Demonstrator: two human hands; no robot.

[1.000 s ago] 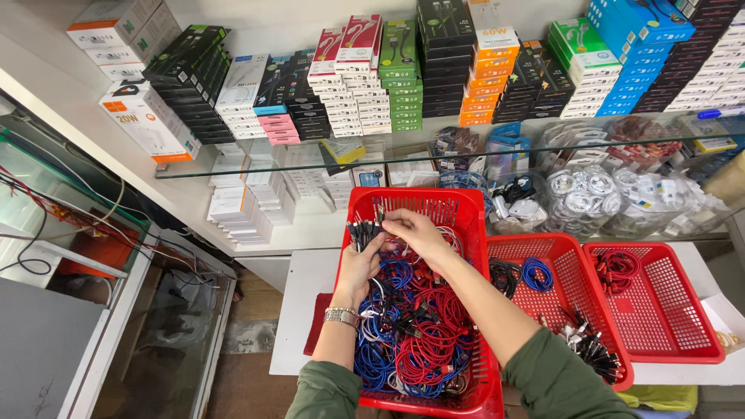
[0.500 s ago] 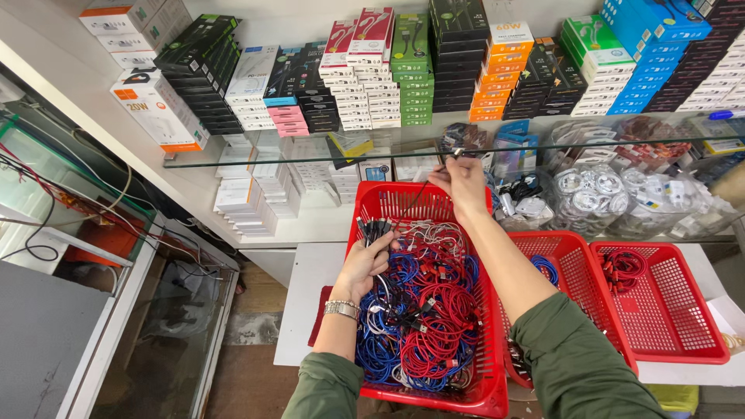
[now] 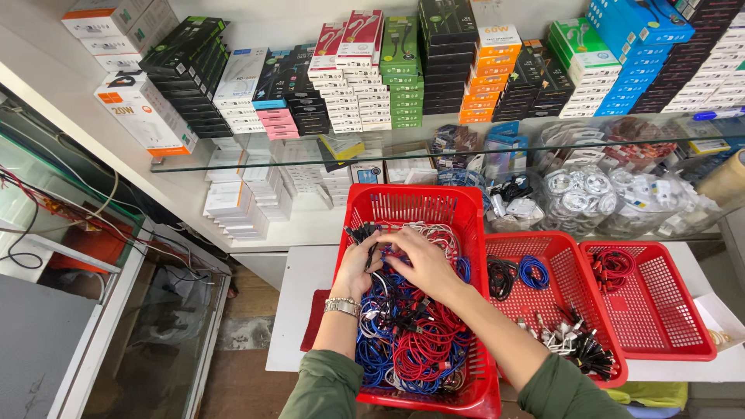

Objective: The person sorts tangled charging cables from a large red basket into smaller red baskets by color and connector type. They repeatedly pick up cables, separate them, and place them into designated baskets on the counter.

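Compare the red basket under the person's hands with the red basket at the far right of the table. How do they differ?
The near basket is brimming with tangled red, blue and white cables; the far-right basket holds only one small red coil and is mostly bare. The near basket looks taller and deeper; the far-right one is shallow. Both hands, left hand and right hand, work in the near basket; none touches the far-right one. Both are red slotted plastic.

White table [image 3: 303,310] under three red baskets [image 3: 403,206].
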